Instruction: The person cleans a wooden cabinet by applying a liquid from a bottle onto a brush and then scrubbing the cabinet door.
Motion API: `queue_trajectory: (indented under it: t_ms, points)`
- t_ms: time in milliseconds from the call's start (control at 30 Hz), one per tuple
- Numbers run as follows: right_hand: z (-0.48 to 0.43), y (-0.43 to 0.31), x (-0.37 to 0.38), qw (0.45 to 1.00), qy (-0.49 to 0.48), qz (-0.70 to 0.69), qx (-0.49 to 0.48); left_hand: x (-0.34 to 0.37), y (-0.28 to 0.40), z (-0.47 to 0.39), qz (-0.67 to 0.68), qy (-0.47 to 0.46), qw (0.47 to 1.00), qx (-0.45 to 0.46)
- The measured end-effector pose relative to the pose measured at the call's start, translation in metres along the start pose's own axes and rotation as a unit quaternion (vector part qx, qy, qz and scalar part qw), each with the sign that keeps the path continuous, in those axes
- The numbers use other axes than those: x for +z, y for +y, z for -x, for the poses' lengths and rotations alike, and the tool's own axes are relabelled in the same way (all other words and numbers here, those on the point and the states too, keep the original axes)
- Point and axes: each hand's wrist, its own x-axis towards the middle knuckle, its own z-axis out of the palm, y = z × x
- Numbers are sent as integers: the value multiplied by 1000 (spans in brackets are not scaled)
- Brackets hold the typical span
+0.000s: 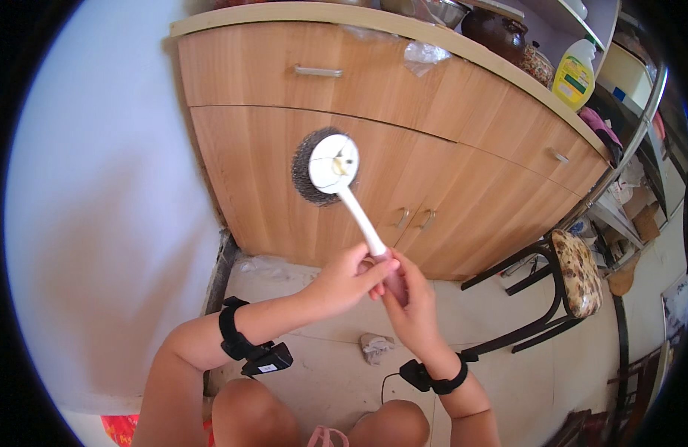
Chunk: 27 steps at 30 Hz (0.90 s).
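Observation:
A long-handled scouring brush (pixel 361 217) points up and to the left, held in front of a wood-grain cabinet (pixel 254 167). Its round white plastic head (pixel 327 162) shows dark lines and a yellowish mark near the middle. Behind that disc spreads a dark steel-wool scrubber (pixel 306 180). My left hand (pixel 349 279) closes around the pinkish grip where it meets the white shaft. Just beside it, my right hand (pixel 412 296) wraps the lower end of the same grip. The fingers of both hands nearly touch, covering most of the grip.
On the counter (pixel 288 12) stand a dark glazed pot (pixel 494 33) and a yellow-labelled bottle (pixel 575 72). A plastic bag (pixel 425 56) hangs over the drawer front. To the right is a black-framed chair (pixel 575 274). Crumpled cloth or paper (pixel 375 347) lies on the tiles. A white wall (pixel 109 195) borders the left.

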Motion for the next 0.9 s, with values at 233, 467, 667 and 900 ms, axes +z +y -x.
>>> queue_trajectory:
  t_ms: [233,467,667,900]
  points:
    - [-12,8,-97,867,-39,-481,125,-27,72,-1,-359,-64,902,231]
    - [-24,-15,-211,947,11,-241,211,-91,180,-32,-641,236,654,325]
    - [-78,-44,-309,965,137,210,75,-155,222,-47,-728,358,503,297]
    - [-182,-97,-384,735,129,661,-75,-157,237,-55,-651,409,575,281]
